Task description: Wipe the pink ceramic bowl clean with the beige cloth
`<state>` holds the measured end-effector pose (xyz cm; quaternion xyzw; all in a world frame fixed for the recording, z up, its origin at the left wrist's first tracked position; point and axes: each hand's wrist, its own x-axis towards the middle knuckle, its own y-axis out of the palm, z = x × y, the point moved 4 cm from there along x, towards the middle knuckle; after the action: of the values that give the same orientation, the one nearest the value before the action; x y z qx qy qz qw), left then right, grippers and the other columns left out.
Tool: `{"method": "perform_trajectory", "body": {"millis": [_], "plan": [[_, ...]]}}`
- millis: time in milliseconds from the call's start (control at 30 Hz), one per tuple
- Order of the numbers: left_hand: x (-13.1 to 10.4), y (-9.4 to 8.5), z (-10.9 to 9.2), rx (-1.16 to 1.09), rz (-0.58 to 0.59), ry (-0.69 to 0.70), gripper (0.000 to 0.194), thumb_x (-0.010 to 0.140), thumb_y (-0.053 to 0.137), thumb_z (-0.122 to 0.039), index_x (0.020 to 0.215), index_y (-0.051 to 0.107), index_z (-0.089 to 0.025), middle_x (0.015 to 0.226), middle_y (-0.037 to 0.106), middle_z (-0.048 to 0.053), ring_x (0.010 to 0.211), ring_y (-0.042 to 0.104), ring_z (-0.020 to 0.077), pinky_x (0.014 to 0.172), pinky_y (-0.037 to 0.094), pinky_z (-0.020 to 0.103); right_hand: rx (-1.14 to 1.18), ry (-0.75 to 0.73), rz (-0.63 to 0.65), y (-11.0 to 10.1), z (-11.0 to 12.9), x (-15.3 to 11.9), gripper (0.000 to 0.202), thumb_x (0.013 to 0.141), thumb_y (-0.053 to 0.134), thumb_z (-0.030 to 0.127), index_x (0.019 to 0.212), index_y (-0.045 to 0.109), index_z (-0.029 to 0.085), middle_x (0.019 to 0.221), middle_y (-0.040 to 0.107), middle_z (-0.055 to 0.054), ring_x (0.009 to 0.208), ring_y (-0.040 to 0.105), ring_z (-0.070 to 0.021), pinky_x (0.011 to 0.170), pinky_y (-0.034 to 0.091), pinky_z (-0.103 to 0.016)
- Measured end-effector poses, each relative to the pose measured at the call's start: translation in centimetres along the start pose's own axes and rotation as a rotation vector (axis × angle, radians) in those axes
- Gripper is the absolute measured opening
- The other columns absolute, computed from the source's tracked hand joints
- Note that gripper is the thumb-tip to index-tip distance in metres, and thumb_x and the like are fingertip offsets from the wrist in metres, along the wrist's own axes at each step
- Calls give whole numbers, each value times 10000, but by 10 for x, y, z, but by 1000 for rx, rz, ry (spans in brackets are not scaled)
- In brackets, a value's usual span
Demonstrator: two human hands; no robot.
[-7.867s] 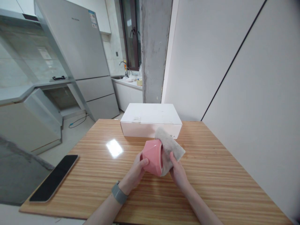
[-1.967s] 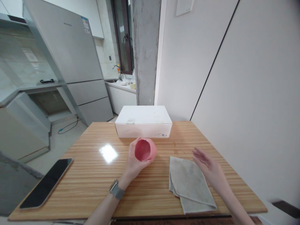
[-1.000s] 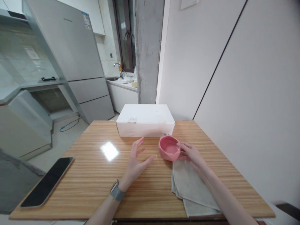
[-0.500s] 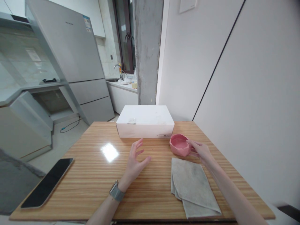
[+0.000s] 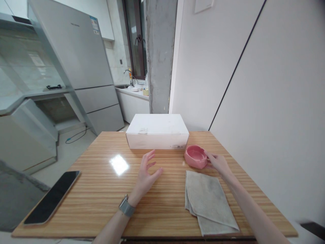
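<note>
On the right half of the table [image 5: 101, 206], just in front of the right end of the box [image 5: 157, 132], the bowl [image 5: 195, 162] stands upright, with its opening upward. My right hand [image 5: 220, 166] has this bowl by its right side; the hand is partly closed, with fingertips at the rim and along the outer wall. My left hand [image 5: 146, 177] is over the middle of the table, well open, the fingers spread and slightly curved, and it holds nothing. On my left wrist is the watch [image 5: 127, 206]. Nearer to me than the bowl, the cloth [image 5: 209, 200] lies flat and folded. Far to the left lies the black device [image 5: 53, 198].
</note>
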<state>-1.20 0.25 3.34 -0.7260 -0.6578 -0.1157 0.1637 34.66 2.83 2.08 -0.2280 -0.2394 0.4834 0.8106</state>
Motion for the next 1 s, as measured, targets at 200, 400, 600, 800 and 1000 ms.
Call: {"method": "perform_trajectory", "body": {"millis": [200,400,600,800,1000], "plan": [[0,0,1,-2,-6,-3,569,800,671,-261,1321,443,-282,1401,434,88,1267,472,252,960,511,409,-148,0,2,-2,3,-3,518,821,459,557,728,780,161,669,746,-101,763,713,-304,582,480,-285],[1,-1,0,3,-4,-5,499,834,634,-275,1304,469,-251,1388,472,104,1256,487,245,971,499,411,-255,-13,-9,0,6,-8,546,873,388,541,792,786,177,704,751,-119,790,712,-311,621,437,-305],[3,-4,7,-12,-33,-13,398,862,591,-294,1247,527,-213,1310,549,118,1210,527,238,942,504,397,-317,27,-39,1,4,-11,542,887,387,543,896,787,176,779,757,-156,803,712,-319,606,430,-314],[5,-6,11,-9,-40,-52,327,859,590,-329,1154,587,-189,1208,619,116,1142,572,228,898,512,370,-328,50,-65,2,6,-13,540,883,392,548,933,785,181,768,752,-170,805,711,-323,612,438,-322],[5,-8,12,95,-24,-46,284,886,538,-352,1100,616,-182,1106,677,104,1032,631,209,866,507,356,-262,38,-79,-1,14,-13,498,868,434,529,865,791,182,767,755,-155,806,703,-330,649,450,-334]]}}
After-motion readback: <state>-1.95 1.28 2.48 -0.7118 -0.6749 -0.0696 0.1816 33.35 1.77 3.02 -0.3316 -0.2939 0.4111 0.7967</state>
